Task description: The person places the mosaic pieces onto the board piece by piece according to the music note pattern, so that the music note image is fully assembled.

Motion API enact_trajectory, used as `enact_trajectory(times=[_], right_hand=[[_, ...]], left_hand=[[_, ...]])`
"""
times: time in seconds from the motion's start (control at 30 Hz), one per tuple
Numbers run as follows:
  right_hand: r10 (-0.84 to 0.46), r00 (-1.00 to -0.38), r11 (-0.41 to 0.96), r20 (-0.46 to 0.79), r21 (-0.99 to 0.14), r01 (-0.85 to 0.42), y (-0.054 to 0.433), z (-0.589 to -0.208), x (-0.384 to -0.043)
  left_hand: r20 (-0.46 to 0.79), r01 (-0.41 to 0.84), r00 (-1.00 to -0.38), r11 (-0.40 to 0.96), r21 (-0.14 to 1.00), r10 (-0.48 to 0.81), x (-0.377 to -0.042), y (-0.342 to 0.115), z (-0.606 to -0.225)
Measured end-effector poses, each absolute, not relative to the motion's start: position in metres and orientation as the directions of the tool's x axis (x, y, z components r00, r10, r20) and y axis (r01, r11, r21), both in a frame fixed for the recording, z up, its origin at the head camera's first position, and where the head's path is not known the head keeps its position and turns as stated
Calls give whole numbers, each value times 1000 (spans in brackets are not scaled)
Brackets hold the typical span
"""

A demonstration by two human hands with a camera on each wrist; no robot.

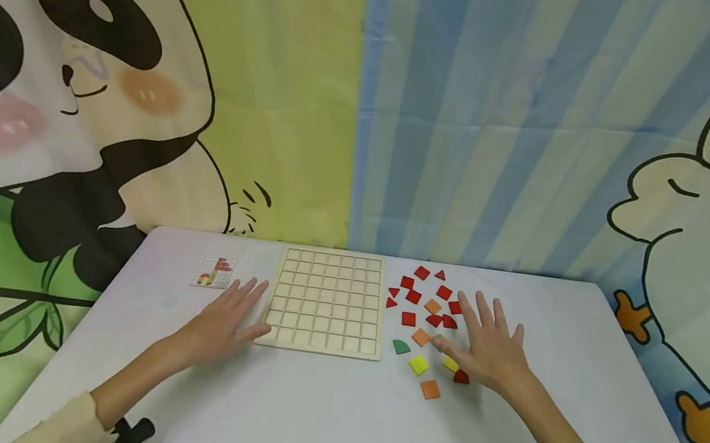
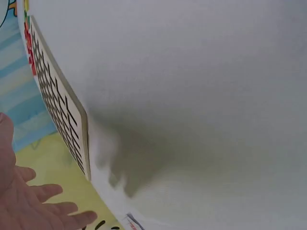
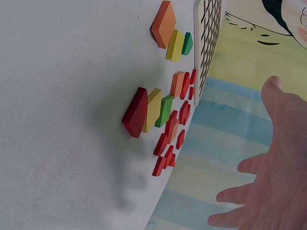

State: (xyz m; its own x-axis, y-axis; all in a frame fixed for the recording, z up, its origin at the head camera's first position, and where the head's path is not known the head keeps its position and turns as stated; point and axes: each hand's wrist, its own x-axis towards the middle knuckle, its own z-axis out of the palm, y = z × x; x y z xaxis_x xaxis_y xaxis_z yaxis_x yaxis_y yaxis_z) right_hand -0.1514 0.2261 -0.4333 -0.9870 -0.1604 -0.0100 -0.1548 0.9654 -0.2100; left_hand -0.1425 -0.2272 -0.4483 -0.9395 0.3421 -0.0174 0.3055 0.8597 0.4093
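A pale wooden grid board (image 1: 326,303) lies flat in the middle of the table. To its right are scattered small flat pieces: red squares (image 1: 408,319), orange squares (image 1: 430,390), yellow squares (image 1: 419,365), red triangles and a green quarter-round (image 1: 401,347). My left hand (image 1: 218,327) hovers, fingers spread, at the board's left edge and holds nothing. My right hand (image 1: 491,347), also spread and holding nothing, is over the right side of the scattered pieces and partly hides some. In the right wrist view, a dark red piece (image 3: 135,113) is nearest the camera.
A small printed card (image 1: 214,272) with a coloured pattern on a grid lies left of the board. The white table (image 1: 318,416) ends at a cartoon-printed cloth backdrop (image 1: 448,115). Black straps or mounts (image 1: 133,435) show at both wrists.
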Motion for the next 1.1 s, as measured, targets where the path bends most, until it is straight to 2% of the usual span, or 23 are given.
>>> enact_trajectory(times=[0.17,0.33,0.57,0.73,0.9,1.1], right_hand=[[-180,-984,963,11,-201,-179,230,-435,-157],[-230,-973,929,22,-291,-227,231,-440,-169],[-273,-962,857,-23,-460,-232,234,-452,-193],[-298,-954,803,2,-539,-253,237,-458,-207],[-317,-949,791,0,-553,-264,231,-466,-218],[-330,-944,811,13,-507,-290,225,-471,-230]], left_hand=[[-40,244,-947,793,558,320,-161,-225,-451],[-59,146,-966,714,685,253,-179,-219,-454],[-63,120,-964,639,760,257,-196,-216,-468],[-27,106,-975,569,816,221,-209,-210,-475],[-7,81,-985,497,864,173,-216,-203,-479],[-22,40,-992,480,876,123,-213,-202,-483]])
